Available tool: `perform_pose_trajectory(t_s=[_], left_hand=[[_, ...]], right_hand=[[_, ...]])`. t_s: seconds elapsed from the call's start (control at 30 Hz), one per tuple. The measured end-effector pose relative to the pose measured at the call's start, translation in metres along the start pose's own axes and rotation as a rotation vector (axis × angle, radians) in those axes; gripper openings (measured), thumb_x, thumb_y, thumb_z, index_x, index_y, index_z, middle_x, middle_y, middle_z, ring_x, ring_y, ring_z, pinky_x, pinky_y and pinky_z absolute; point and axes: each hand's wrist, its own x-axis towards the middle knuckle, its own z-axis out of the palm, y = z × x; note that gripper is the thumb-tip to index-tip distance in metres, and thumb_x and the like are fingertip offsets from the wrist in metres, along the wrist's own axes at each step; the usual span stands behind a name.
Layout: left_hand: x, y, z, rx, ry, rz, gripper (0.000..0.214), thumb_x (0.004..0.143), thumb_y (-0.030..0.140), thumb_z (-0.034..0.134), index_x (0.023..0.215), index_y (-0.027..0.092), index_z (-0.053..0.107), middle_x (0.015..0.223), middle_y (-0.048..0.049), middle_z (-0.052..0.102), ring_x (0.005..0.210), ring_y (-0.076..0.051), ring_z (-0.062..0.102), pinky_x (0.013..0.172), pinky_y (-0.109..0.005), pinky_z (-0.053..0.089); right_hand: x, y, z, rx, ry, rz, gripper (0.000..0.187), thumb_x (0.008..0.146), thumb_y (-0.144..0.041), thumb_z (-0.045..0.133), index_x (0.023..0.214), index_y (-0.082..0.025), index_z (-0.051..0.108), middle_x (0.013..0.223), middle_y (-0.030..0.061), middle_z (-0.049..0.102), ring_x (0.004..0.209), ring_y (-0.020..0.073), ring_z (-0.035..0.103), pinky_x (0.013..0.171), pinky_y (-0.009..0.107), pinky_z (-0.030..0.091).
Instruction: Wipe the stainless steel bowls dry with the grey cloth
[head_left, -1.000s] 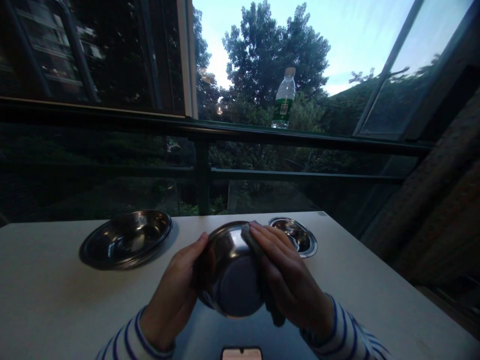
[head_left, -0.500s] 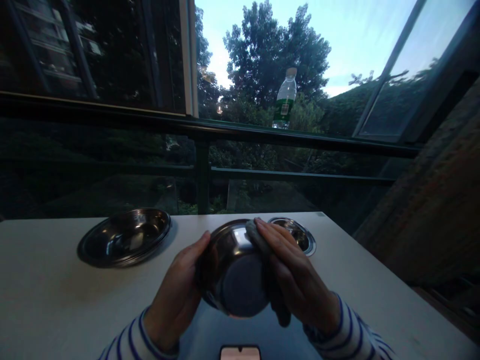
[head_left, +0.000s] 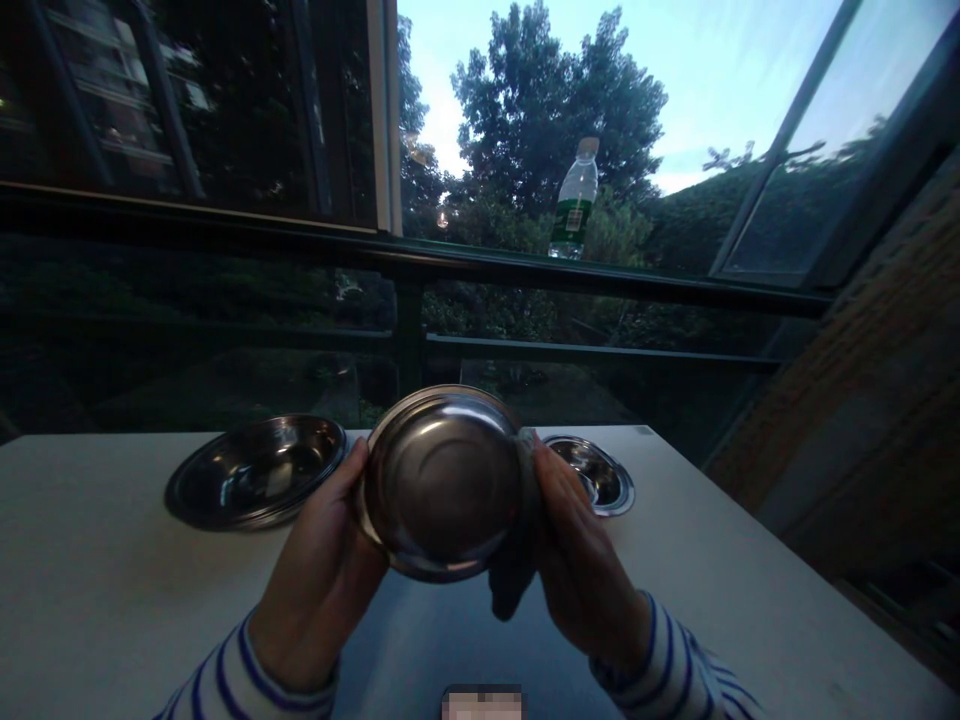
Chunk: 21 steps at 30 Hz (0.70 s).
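Left hand (head_left: 319, 570) is gripping a metal bowl (head_left: 442, 485) by its left edge, mostly closed: thumb is lying along the rim, other fingers are going under and behind, tips hidden. Right hand (head_left: 589, 560) is holding a dark cloth (head_left: 516, 565) against the bowl's right edge; hand is half closed, fingers are running fairly straight along the cloth, thumb is not showing clearly. Can't tell whether any right finger is touching bare metal.

Bowl is sitting up between both hands, above the near-middle of a white table (head_left: 135, 590), tilting so its hollow side is facing the camera; a round ring is showing on its bottom. Cloth is hanging down below the rim on the right.

Wide metal bowl (head_left: 255, 475) is resting on the table left of the hands, near the far edge, with extra rim lines showing, so maybe several are stacking there. Small metal dish (head_left: 611, 480) is lying on the table just beyond the right hand, which is partly covering it.

Striped sleeves (head_left: 236, 670) are covering both wrists. Clear bottle (head_left: 574, 205) with a green label is standing at the dark railing (head_left: 480, 262) beyond the table. Trees (head_left: 555, 95) are filling the view outside. A pixelated patch is showing at the bottom edge.
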Motion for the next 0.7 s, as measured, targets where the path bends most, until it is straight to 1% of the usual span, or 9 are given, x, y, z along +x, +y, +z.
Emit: perform_pose_trajectory(t_s=[0.1, 0.27, 0.33, 0.4, 0.47, 0.5, 0.6, 0.63, 0.7], left_hand=[[-0.001, 0.004, 0.002, -0.019, 0.016, -0.009, 0.028, 0.088, 0.016, 0.039, 0.092, 0.009, 0.065, 0.076, -0.0089, 0.072, 0.082, -0.021, 0.068, 0.079, -0.036, 0.054], [-0.002, 0.003, 0.001, -0.017, 0.012, -0.033, 0.029, 0.088, 0.019, 0.04, 0.103, 0.008, 0.063, 0.078, -0.0101, 0.072, 0.082, -0.023, 0.068, 0.08, -0.038, 0.054], [-0.002, 0.003, 0.0, -0.013, -0.004, -0.018, 0.03, 0.088, 0.02, 0.041, 0.107, 0.009, 0.062, 0.082, -0.0106, 0.072, 0.084, -0.023, 0.067, 0.082, -0.038, 0.053], [-0.001, 0.004, -0.002, -0.012, -0.029, -0.019, 0.032, 0.088, 0.021, 0.041, 0.11, 0.009, 0.061, 0.086, -0.0114, 0.072, 0.087, -0.023, 0.067, 0.083, -0.038, 0.052], [-0.001, 0.004, -0.003, -0.007, -0.04, -0.027, 0.032, 0.087, 0.022, 0.042, 0.109, 0.008, 0.061, 0.088, -0.0124, 0.072, 0.087, -0.024, 0.067, 0.083, -0.039, 0.052], [0.0, 0.004, -0.004, -0.004, -0.037, -0.024, 0.032, 0.087, 0.022, 0.042, 0.108, 0.008, 0.062, 0.087, -0.0127, 0.072, 0.086, -0.024, 0.067, 0.083, -0.04, 0.052], [0.001, 0.001, -0.003, 0.0, 0.005, 0.001, 0.03, 0.087, 0.021, 0.041, 0.103, 0.009, 0.064, 0.084, -0.0122, 0.072, 0.082, -0.024, 0.068, 0.08, -0.04, 0.053], [0.001, 0.0, -0.003, -0.005, 0.013, 0.003, 0.03, 0.088, 0.021, 0.041, 0.102, 0.009, 0.064, 0.084, -0.0118, 0.072, 0.081, -0.023, 0.068, 0.08, -0.039, 0.053], [0.002, -0.002, -0.003, -0.024, 0.009, -0.006, 0.03, 0.088, 0.02, 0.04, 0.102, 0.01, 0.064, 0.084, -0.0111, 0.072, 0.08, -0.022, 0.068, 0.079, -0.038, 0.053]], right_hand=[[-0.003, 0.002, 0.008, -0.064, 0.028, -0.046, 0.063, 0.086, -0.015, 0.033, 0.143, -0.012, 0.006, 0.148, 0.0115, 0.016, 0.133, 0.0298, 0.019, 0.104, 0.054, 0.027], [-0.006, 0.003, 0.011, -0.111, 0.039, 0.047, 0.06, 0.088, -0.013, 0.03, 0.143, -0.012, 0.006, 0.147, 0.0097, 0.02, 0.133, 0.0254, 0.021, 0.106, 0.052, 0.024], [-0.01, 0.0, 0.016, -0.148, 0.064, -0.011, 0.062, 0.087, -0.013, 0.032, 0.142, -0.01, 0.005, 0.148, 0.0101, 0.014, 0.134, 0.0277, 0.017, 0.106, 0.052, 0.025], [-0.013, -0.003, 0.022, -0.216, 0.086, -0.122, 0.065, 0.085, -0.013, 0.035, 0.142, -0.008, 0.005, 0.149, 0.0104, 0.008, 0.134, 0.0312, 0.015, 0.104, 0.055, 0.025], [-0.015, -0.003, 0.026, -0.268, 0.101, -0.194, 0.065, 0.084, -0.014, 0.036, 0.142, -0.008, 0.007, 0.149, 0.0106, 0.006, 0.133, 0.0326, 0.016, 0.103, 0.057, 0.026], [-0.015, -0.002, 0.026, -0.272, 0.105, -0.183, 0.065, 0.085, -0.014, 0.036, 0.142, -0.008, 0.006, 0.149, 0.0115, 0.008, 0.133, 0.0325, 0.017, 0.102, 0.057, 0.027], [-0.013, 0.002, 0.026, -0.21, 0.099, -0.011, 0.062, 0.087, -0.015, 0.031, 0.142, -0.008, 0.003, 0.147, 0.0154, 0.016, 0.132, 0.0305, 0.021, 0.1, 0.055, 0.032], [-0.013, 0.002, 0.026, -0.194, 0.097, 0.019, 0.062, 0.087, -0.014, 0.03, 0.142, -0.007, 0.003, 0.146, 0.0158, 0.017, 0.132, 0.0305, 0.021, 0.1, 0.053, 0.033], [-0.013, 0.0, 0.027, -0.211, 0.094, -0.043, 0.062, 0.087, -0.014, 0.031, 0.142, -0.006, 0.004, 0.148, 0.0141, 0.013, 0.132, 0.0319, 0.02, 0.1, 0.053, 0.033]])
